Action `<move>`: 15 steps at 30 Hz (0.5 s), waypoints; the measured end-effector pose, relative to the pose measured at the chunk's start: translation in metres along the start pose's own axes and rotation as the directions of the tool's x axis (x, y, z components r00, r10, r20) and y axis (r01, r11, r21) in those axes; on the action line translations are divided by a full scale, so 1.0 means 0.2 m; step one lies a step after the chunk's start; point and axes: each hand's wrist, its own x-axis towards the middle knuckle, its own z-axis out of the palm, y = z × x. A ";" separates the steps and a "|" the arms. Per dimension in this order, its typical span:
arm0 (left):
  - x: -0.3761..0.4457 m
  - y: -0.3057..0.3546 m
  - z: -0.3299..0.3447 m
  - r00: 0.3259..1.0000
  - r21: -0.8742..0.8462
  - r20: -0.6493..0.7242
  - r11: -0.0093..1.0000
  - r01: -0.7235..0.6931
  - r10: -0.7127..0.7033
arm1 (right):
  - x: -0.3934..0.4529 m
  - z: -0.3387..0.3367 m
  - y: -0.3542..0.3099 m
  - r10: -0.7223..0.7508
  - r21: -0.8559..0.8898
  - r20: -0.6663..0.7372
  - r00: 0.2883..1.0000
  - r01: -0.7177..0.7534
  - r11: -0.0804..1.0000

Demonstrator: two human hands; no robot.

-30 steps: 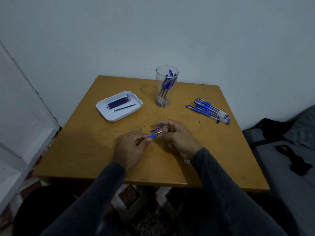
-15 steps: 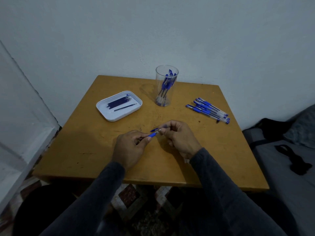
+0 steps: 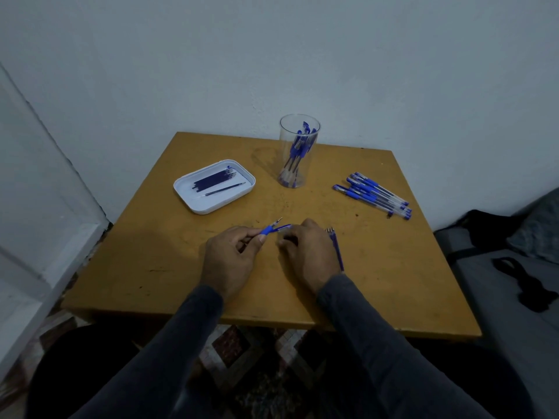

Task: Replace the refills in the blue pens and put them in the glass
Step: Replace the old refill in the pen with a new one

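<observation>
Several pens stood in the glass point(image 3: 299, 152) near desk's far edge; approx. six blue pens point(image 3: 373, 195) waited by right edge. Left hand point(image 3: 230, 258) pinched the grip section point(image 3: 268, 229). Right hand point(image 3: 308, 252) gripped the barrel point(image 3: 336, 247). Vs. earlier, hands had separated; tip section was off.

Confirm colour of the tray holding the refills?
White. The tray shows plainly in the head view, with dark blue refills lying in it.
</observation>
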 end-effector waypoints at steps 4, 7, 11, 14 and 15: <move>0.00 0.00 0.00 1.000 0.000 -0.005 1.000 -0.012 0.012 | 0.00 0.00 0.00 0.012 -0.026 0.017 1.000 -0.012 1.000; 0.00 0.02 -0.01 1.000 -0.023 0.001 0.999 -0.029 0.029 | -0.01 0.00 0.02 -0.027 0.051 -0.080 0.996 0.031 0.998; -0.01 0.04 -0.01 0.999 -0.087 0.009 0.995 -0.052 0.053 | -0.02 0.00 0.00 0.106 0.682 -0.085 0.991 -0.020 0.731; -0.01 0.03 -0.01 0.996 -0.079 0.041 0.994 -0.074 0.078 | -0.02 -0.04 -0.03 0.087 0.809 0.019 0.996 -0.066 0.583; -0.01 0.03 -0.01 0.996 -0.076 0.048 0.994 -0.073 0.077 | -0.02 -0.05 -0.04 0.080 0.808 0.026 0.996 -0.068 0.585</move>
